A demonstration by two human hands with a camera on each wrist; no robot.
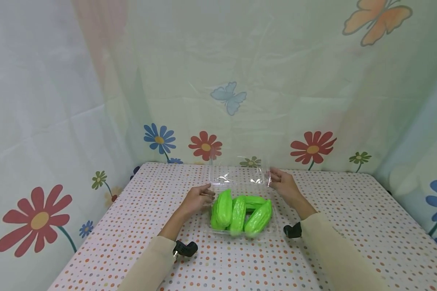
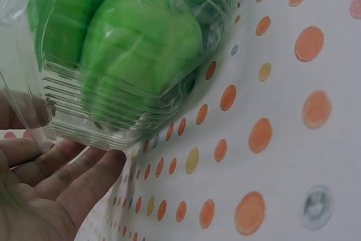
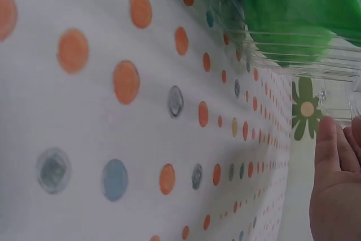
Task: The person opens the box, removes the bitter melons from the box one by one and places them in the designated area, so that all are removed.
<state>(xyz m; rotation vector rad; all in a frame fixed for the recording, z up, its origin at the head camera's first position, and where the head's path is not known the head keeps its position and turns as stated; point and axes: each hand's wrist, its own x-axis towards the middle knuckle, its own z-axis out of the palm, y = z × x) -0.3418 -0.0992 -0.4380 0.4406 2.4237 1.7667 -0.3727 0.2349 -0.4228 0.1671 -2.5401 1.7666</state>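
Observation:
A clear plastic clamshell box (image 1: 276, 230) stands on the table with its lid (image 1: 236, 173) raised at the back. Inside lie several bright green, oblong, ribbed pieces (image 1: 259, 217), shiny as if wrapped in film; in the left wrist view, one green piece (image 2: 144, 49) shows through the ridged side wall. My left hand (image 1: 196, 200) holds the box's left side near the hinge, thumb and fingers at the clear edge, the other fingers extended against the wall. At the right, my right hand (image 1: 285, 186) grips the lid's side edge, with fingertips (image 3: 328, 134) at the plastic.
A dotted cloth covers the table (image 1: 240, 266). Behind and at both sides hang pale curtains (image 1: 269, 121) printed with flowers and butterflies. Black wrist cameras (image 1: 185, 248) are worn on both forearms, beside the beige sleeves (image 1: 149, 262).

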